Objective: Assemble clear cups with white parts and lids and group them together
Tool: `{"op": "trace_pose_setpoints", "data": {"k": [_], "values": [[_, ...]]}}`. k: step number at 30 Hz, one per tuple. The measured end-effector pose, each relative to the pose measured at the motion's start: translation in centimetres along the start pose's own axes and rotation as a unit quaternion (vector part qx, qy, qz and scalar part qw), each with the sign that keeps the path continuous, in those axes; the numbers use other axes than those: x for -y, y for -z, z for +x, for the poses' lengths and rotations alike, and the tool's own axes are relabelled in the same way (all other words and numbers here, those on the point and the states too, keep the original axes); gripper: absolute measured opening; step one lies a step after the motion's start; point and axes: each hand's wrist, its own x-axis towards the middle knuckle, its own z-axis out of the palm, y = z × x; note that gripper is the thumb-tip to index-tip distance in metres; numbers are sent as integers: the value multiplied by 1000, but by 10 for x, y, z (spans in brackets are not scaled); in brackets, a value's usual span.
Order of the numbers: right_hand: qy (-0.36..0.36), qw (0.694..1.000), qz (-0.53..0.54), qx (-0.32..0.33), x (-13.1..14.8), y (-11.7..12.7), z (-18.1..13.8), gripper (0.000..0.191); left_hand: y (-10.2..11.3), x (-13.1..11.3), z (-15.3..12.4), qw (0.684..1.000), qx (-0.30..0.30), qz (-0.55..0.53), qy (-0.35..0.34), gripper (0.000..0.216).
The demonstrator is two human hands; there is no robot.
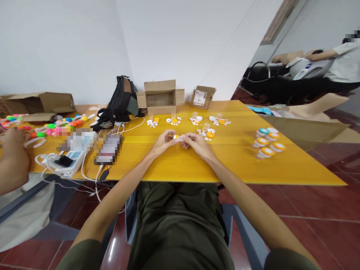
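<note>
Above the table's near middle, my left hand (166, 141) is closed, pinching a small yellow-and-white plastic piece (176, 137). Close against it, my right hand (195, 143) is also closed, its fingertips on a small white plastic part (181, 138). The exact shape of both pieces is too small to make out. Just beyond my right hand lie a yellow ring-like cap (210, 134), small white parts and a clear cup (206, 126). Similar groups of clear cups, yellow pieces and white discs (168, 120) form a row farther back.
Several capped clear containers (266, 152) stand at the right. Cardboard boxes (161, 109) and a black backpack (120, 99) line the back. A phone (108, 149), power strip (73, 162) and cables lie left. Another person's hand (12, 150) is near colourful balls at far left.
</note>
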Motion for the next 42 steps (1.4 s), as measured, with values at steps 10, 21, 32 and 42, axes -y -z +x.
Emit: {"op": "trace_pose_setpoints", "data": {"k": [10, 21, 32, 42], "values": [[-6, 1000, 10, -15, 2, -1, 0, 63, 0, -3, 0, 1000, -11, -9, -9, 55], [-4, 1000, 8, -8, -1, 1, 1, 62, 1, 0, 1, 1000, 3, -4, -16, 51], [-16, 1000, 14, -18, 0, 0, 0, 63, 2, -1, 1, 1000, -12, -18, 7, 45], [-27, 1000, 14, 0, 0, -2, 0, 67, 3, -1, 0, 1000, -6, -11, -12, 46]]}}
